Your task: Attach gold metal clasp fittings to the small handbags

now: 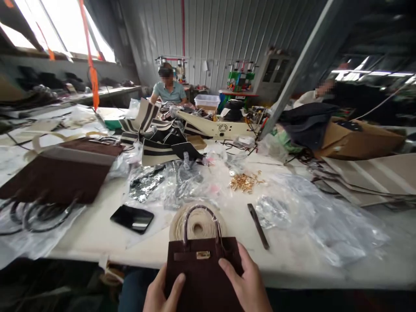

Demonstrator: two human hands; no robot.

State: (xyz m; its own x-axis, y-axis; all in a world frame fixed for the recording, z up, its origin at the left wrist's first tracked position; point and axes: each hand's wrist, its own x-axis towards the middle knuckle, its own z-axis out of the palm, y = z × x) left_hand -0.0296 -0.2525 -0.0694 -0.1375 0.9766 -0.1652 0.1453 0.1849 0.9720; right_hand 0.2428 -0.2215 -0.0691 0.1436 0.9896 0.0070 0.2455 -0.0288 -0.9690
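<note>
A small dark brown handbag (201,273) with a gold clasp and a looped handle is held at the table's near edge. My left hand (162,294) grips its lower left side, thumb lying on the front. My right hand (248,286) clasps its right side, with the fingers curled over the front face. Just behind the bag lies a roll of cream cord (198,223).
On the white table (97,234) lie a black phone (132,218), a dark strip (258,226), gold fittings (244,182), clear plastic bags (325,216), brown fabric panels (58,173) and striped pieces (156,147). Two people sit at the far side, behind a cream machine (217,125).
</note>
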